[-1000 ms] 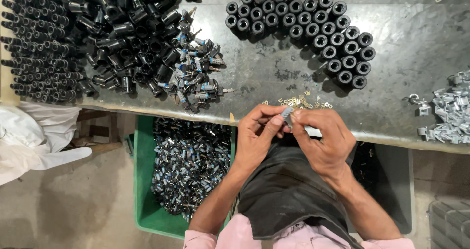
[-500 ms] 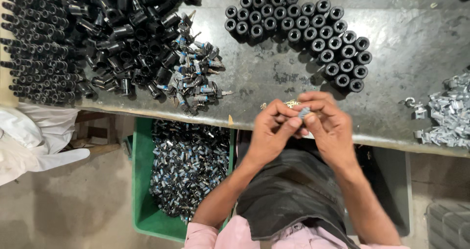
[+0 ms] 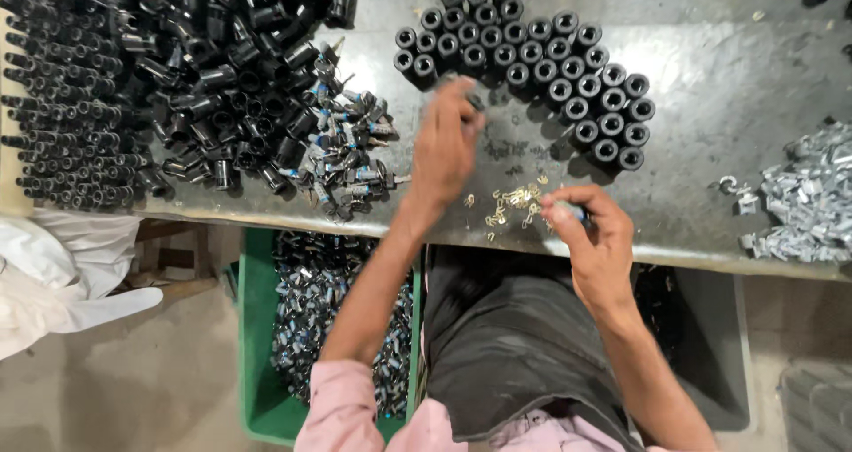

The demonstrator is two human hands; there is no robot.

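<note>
Presently, item one: a small blue-tipped part (image 3: 575, 210), pinched between the fingertips of your right hand (image 3: 596, 239) at centre-right of the frame, just beside the table's near edge. Item two: a scatter of small brass clips (image 3: 513, 205), lying on the grey table (image 3: 710, 52) between your two hands. Item three: your left hand (image 3: 446, 141), blurred, reaching up at centre frame to the lower edge of the block of upright black caps (image 3: 541, 70); you cannot tell whether its fingers grasp anything. Item four: a heap of loose black sleeves (image 3: 160, 79), upper left. Item five: silver-and-blue fittings (image 3: 351, 154) beside that heap. Item six: grey metal pieces (image 3: 808, 205), right edge. Item seven: a green bin (image 3: 257, 345) of fittings, lower left, under the table.
</note>
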